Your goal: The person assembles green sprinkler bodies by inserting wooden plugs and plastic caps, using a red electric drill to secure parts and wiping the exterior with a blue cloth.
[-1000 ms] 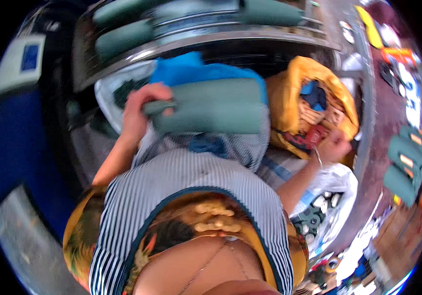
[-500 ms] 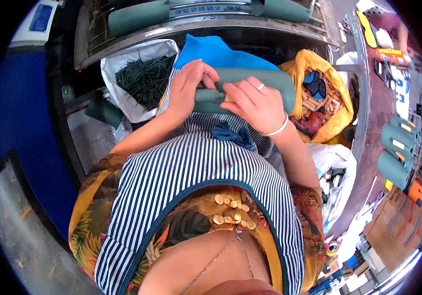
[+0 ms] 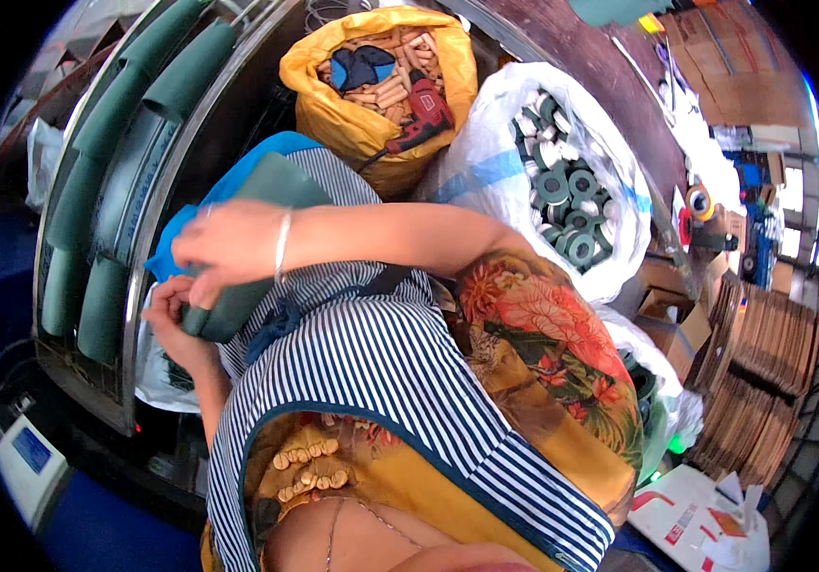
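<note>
Green foam sleeve point(image 3: 255, 243) clamped between both hands for steadiness, right hand point(image 3: 224, 250) flat on top, fingers together, left hand point(image 3: 169, 307) curled beneath, against striped apron point(image 3: 371, 362).

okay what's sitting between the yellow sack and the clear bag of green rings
In the head view, a red power drill lies at the yellow sack's edge, toward the clear bag of green rings. Beyond it the two bags seem to press together.

Both hands point(image 3: 224, 250) apparently clasped together
</note>
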Motion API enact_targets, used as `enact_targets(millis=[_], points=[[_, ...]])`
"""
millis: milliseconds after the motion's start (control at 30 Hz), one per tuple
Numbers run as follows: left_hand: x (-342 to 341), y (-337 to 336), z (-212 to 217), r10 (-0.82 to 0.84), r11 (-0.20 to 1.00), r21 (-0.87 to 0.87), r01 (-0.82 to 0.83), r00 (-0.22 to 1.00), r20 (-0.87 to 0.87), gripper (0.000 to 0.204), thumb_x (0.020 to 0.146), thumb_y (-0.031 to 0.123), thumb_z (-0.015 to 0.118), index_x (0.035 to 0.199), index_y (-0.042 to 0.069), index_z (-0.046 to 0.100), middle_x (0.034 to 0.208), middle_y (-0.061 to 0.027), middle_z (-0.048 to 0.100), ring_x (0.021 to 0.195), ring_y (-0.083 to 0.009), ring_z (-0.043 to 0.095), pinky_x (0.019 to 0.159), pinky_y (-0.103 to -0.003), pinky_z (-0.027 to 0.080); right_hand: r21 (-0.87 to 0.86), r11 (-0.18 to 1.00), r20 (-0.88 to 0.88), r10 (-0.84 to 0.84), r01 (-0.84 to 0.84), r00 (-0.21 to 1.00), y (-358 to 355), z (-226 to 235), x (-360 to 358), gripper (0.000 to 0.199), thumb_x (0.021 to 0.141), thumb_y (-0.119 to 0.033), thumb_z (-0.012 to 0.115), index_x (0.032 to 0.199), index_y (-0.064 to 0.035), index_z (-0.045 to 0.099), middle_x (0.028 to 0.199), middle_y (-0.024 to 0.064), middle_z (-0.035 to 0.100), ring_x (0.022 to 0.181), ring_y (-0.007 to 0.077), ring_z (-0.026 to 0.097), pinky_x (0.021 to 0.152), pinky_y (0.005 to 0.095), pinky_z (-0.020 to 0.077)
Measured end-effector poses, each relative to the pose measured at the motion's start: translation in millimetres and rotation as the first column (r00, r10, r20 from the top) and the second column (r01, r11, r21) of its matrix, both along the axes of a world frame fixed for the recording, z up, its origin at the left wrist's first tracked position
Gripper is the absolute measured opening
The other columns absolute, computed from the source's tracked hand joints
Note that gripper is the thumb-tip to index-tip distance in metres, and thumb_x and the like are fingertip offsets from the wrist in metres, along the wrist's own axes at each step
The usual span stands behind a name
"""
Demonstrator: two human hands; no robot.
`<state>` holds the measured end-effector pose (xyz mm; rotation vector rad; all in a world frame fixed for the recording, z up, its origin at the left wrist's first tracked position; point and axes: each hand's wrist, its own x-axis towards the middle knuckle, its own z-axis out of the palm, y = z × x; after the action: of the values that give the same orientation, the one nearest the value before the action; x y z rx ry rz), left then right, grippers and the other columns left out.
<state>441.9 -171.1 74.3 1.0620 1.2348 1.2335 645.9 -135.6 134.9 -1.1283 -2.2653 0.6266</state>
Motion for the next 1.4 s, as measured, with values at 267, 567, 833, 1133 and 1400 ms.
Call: enact_targets(millis=[267, 567, 833, 1133, 1400], points=[[-0.6, 14.3, 63.2, 0.041, 0.807, 0.303, 0.508, 0.463, -0.885, 0.037, 0.084, 0.025, 0.073, 0.112, 0.002, 0.063, 0.098, -0.0116, 0.065, 0.088, -0.027, 0.062, 0.085, -0.036, 0.048, 0.326, -0.062, 0.659, -0.7, 0.943, -0.274, -133.3, -35.8, 343.5, 0.037, 0.085, -0.041, 0.062, 0.103, -0.0089, 0.067, 0.101, 0.0144, 0.07, 0.096, 0.0338, 0.067, 0.08, 0.0443, 0.0546], [-13.8, 41.7, 56.0, 0.02, 0.912, -0.407, 0.059, 0.982, 0.189, 0.032, 0.096, 0.032, 0.06, 0.119, 0.01, 0.058, 0.107, 0.0001, 0.058, 0.094, -0.0166, 0.053, 0.076, -0.036, 0.046, 0.41, -0.059, 0.454, -0.852, 0.91, -0.26, -235.7, -118.4, 436.6, 0.032, 0.079, -0.032, 0.074, 0.097, -0.0059, 0.071, 0.094, 0.0136, 0.069, 0.082, 0.0307, 0.066, 0.076, 0.041, 0.0506], [68.8, 39.0, 71.5, 0.109, 0.711, -0.405, 0.575, 0.479, 0.871, 0.03, 0.099, 0.023, 0.055, 0.111, -0.004, 0.052, 0.128, -0.0249, 0.049, 0.121, -0.0398, 0.05, 0.099, -0.036, 0.053, -0.408, 0.844, -0.652, -0.537, 0.349, 0.535, -89.3, 52.5, 170.4, 0.013, 0.09, 0.001, 0.058, 0.103, 0.0037, 0.06, 0.108, 0.0083, 0.058, 0.077, 0.0128, 0.061, 0.068, 0.026, 0.0525], [47.4, 23.0, 75.7, 0.14, 0.804, -0.359, 0.473, 0.437, 0.888, 0.032, 0.099, 0.023, 0.055, 0.113, -0.005, 0.05, 0.128, -0.0249, 0.046, 0.125, -0.0424, 0.048, 0.101, -0.035, 0.053, 0.214, 0.93, -0.183, -0.262, 0.298, 0.948, -27.2, 68.3, 106.7, 0.056, 0.084, -0.027, 0.071, 0.13, -0.0026, 0.052, 0.125, 0.012, 0.055, 0.084, 0.0218, 0.063, 0.071, 0.0303, 0.0545], [59.4, 31.0, 81.2, 0.16, 0.809, -0.336, 0.483, 0.369, 0.916, 0.037, 0.1, 0.023, 0.054, 0.12, -0.006, 0.046, 0.127, -0.0243, 0.048, 0.123, -0.0397, 0.05, 0.103, -0.039, 0.05, 0.717, 0.696, 0.365, -0.401, 0.02, 0.84, -6.5, 70.4, 103.7, 0.075, 0.078, -0.049, 0.068, 0.138, -0.0082, 0.05, 0.123, 0.0114, 0.057, 0.083, 0.0219, 0.061, 0.068, 0.0305, 0.0522]])
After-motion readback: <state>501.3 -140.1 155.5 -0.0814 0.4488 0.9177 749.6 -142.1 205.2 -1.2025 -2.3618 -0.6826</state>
